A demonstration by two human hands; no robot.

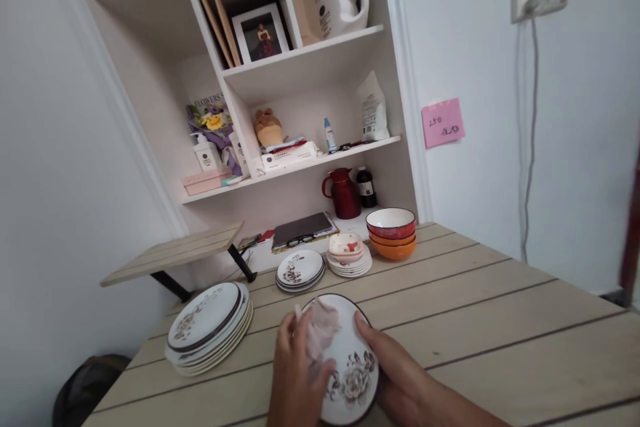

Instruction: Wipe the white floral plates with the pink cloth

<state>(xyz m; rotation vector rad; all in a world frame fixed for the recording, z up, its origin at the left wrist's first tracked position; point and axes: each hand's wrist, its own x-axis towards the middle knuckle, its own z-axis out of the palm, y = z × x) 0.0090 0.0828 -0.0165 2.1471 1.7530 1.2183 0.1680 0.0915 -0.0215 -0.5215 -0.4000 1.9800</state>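
A white plate (345, 347) with a dark rim and brown flowers is tilted up over the front of the table. My right hand (400, 370) grips its right edge, thumb on the upper face and the other fingers underneath. On the plate's left side, my left hand (300, 370) presses a crumpled pale pink cloth (323, 327) against the surface, the fingers closed round it. Behind the plate is a short stack of similar small plates (300, 268). To the left rises a taller stack of large plates (210, 323), the top one with brown flowers.
Small dishes on white saucers (350, 263) and a stack of red and orange bowls (393, 240) stand at the table's back. A raised wooden stand (175, 253) is at the left. Behind are a red jug (344, 193), a dark bottle (367, 188) and white shelves (310, 57).
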